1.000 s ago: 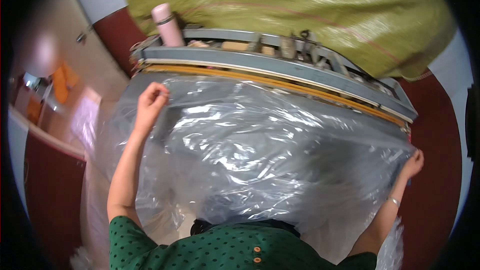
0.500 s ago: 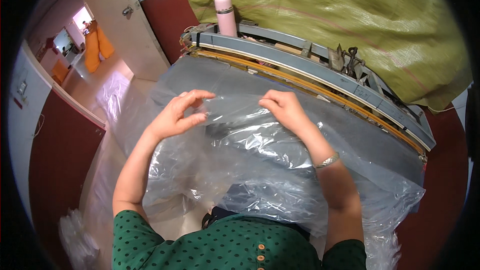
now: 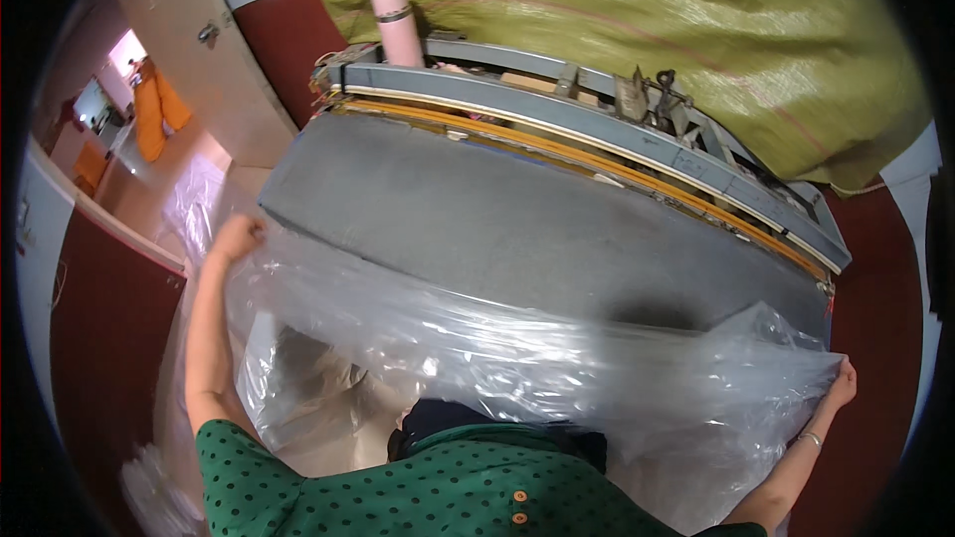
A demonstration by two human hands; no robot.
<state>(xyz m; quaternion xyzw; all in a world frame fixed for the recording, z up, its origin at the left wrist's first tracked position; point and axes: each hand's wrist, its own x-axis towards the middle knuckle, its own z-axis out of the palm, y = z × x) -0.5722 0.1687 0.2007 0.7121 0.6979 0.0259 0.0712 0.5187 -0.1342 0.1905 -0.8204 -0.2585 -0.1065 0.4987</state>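
The left hand (image 3: pixel 239 237), at nine o'clock, and the right hand (image 3: pixel 844 383), near four, each pinch a clear plastic sheet (image 3: pixel 477 338), stretched between them at six o'clock. Beyond lie the grey tabletop (image 3: pixel 448 209), a metal frame (image 3: pixel 557 107) spanning eleven to three, and a pink vacuum flask (image 3: pixel 400 32) at eleven.

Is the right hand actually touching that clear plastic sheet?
Touching: the head view shows the right hand pinching the clear plastic sheet at its right end, where the film narrows into the grip.
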